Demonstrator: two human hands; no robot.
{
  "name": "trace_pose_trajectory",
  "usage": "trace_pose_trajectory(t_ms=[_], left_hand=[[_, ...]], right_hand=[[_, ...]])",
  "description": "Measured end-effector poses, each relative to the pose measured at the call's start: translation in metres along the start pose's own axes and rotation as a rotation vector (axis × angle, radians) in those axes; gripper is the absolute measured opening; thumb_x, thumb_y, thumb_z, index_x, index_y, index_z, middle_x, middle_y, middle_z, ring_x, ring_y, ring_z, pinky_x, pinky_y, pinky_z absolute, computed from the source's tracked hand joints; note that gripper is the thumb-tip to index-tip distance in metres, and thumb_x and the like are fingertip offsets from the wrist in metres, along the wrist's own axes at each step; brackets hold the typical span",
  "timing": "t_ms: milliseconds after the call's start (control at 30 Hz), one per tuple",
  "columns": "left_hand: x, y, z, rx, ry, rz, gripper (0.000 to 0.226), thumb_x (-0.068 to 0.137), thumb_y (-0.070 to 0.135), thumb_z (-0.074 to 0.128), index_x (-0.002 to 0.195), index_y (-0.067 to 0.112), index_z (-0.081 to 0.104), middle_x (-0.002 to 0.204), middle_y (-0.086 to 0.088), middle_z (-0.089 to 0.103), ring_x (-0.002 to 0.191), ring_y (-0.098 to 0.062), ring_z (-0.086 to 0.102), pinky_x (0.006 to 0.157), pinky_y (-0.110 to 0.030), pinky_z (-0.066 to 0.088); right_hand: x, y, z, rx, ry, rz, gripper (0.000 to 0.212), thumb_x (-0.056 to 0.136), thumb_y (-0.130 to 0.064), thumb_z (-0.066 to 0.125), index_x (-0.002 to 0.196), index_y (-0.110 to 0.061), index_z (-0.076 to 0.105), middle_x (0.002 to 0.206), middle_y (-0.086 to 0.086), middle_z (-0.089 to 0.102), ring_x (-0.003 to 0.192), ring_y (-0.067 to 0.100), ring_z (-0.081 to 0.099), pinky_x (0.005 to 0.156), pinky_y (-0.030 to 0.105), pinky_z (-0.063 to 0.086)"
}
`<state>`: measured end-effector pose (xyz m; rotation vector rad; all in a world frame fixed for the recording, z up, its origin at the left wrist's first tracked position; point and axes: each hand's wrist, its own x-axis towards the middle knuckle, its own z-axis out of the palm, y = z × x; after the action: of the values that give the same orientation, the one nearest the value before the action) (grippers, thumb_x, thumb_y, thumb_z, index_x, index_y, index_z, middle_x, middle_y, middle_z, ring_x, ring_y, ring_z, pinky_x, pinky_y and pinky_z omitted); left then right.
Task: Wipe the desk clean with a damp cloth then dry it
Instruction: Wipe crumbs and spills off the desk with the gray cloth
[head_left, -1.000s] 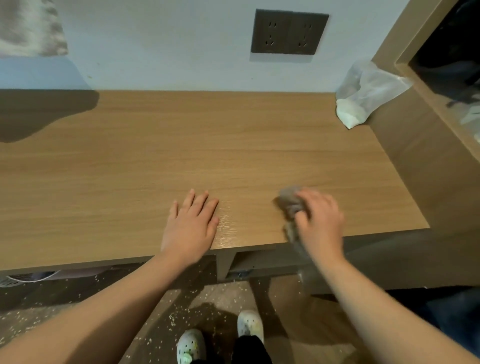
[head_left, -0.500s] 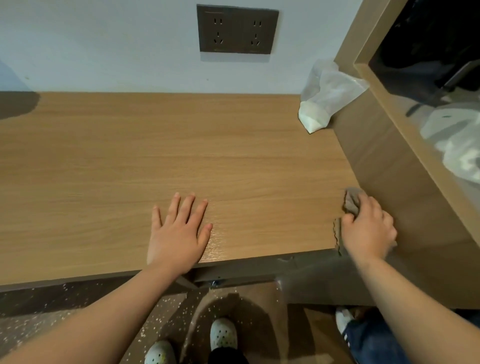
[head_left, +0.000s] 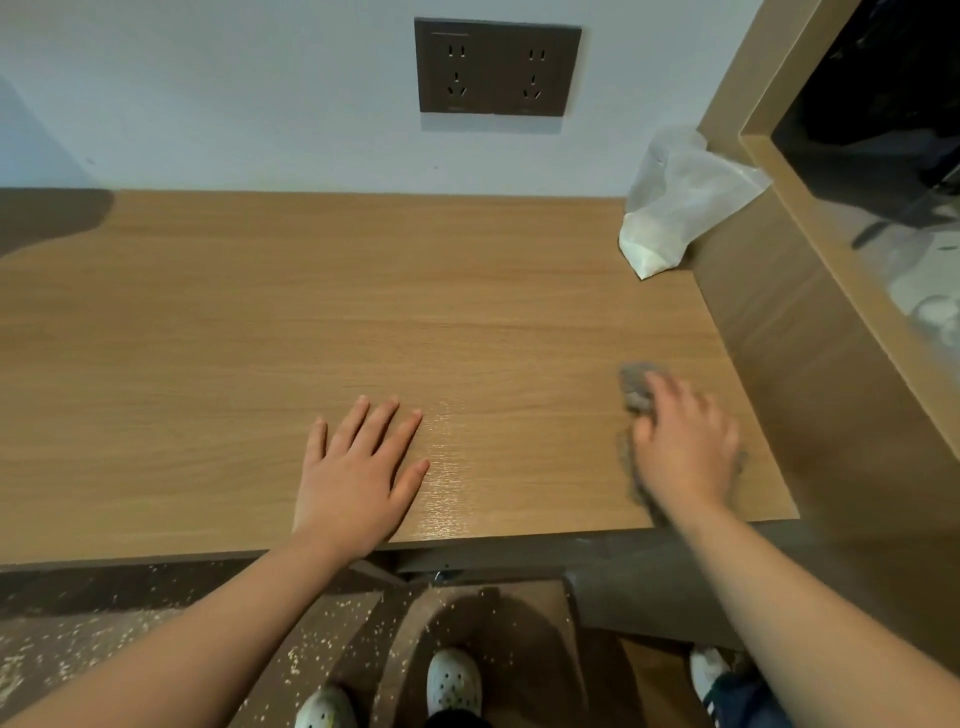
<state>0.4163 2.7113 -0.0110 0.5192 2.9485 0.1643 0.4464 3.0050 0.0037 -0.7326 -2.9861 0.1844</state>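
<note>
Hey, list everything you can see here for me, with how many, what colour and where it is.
desk: one, light wood, across the middle.
cloth: one, grey, front right of the desk, under the right hand.
plastic bag: one, whitish, desk's back right corner.
side panel: one, light wood, right of the desk.
socket plate: one, dark, on the wall above the desk.
shoes: three, white, on the floor below the desk's front edge.
left hand: one, flat on the desk near its front edge, fingers spread.
right hand: one, on the cloth, blurred.
</note>
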Motion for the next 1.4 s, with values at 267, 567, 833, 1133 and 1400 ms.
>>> trace_pose_trajectory(t_ms=[267,567,833,1133,1400], left_hand=[[0.021,-0.043,-0.011,0.010,0.063,-0.159,0.075,0.082,0.064,0.000,0.147,0.032,0.020,0.155,0.000,0.019,0.143,-0.022,0.009,0.115,-0.047,0.006],[0.021,-0.045,-0.004,-0.001,0.039,-0.191,0.074,0.079,0.064,-0.009,0.147,0.037,0.002,0.157,0.004,0.001,0.143,-0.018,-0.012,0.115,-0.045,-0.004],[0.021,-0.046,-0.002,-0.014,0.066,-0.172,0.070,0.083,0.061,-0.006,0.147,0.036,0.005,0.157,0.005,0.005,0.143,-0.018,-0.009,0.114,-0.045,-0.004],[0.022,-0.051,0.002,-0.050,0.115,-0.156,0.058,0.092,0.045,0.009,0.143,0.030,0.034,0.150,-0.001,0.031,0.142,-0.024,0.015,0.113,-0.050,0.012],[0.018,-0.054,-0.001,-0.089,0.118,-0.117,0.063,0.088,0.046,0.003,0.144,0.031,0.030,0.152,0.003,0.026,0.143,-0.018,0.007,0.114,-0.043,0.002]], right_hand=[[-0.002,-0.032,0.007,0.017,-0.087,-0.075,0.057,0.093,-0.028,0.044,0.146,-0.027,0.024,0.155,0.000,0.016,0.139,0.028,0.014,0.111,0.047,0.013],[0.100,-0.010,0.010,0.047,0.112,0.459,0.044,0.091,-0.024,0.046,0.134,-0.017,0.042,0.142,0.017,0.031,0.122,0.037,0.029,0.100,0.045,0.022],[0.054,-0.121,0.022,0.154,-0.037,-0.185,0.050,0.087,-0.020,0.046,0.136,-0.023,0.042,0.144,0.007,0.036,0.128,0.032,0.029,0.105,0.045,0.025],[0.046,-0.053,0.013,0.100,-0.060,-0.124,0.051,0.088,-0.022,0.047,0.138,-0.027,0.040,0.144,0.002,0.039,0.127,0.030,0.033,0.101,0.044,0.028],[-0.054,-0.140,0.008,0.225,-0.171,-0.522,0.050,0.089,-0.024,0.039,0.138,-0.037,0.035,0.145,-0.013,0.029,0.133,0.018,0.025,0.111,0.045,0.025]])
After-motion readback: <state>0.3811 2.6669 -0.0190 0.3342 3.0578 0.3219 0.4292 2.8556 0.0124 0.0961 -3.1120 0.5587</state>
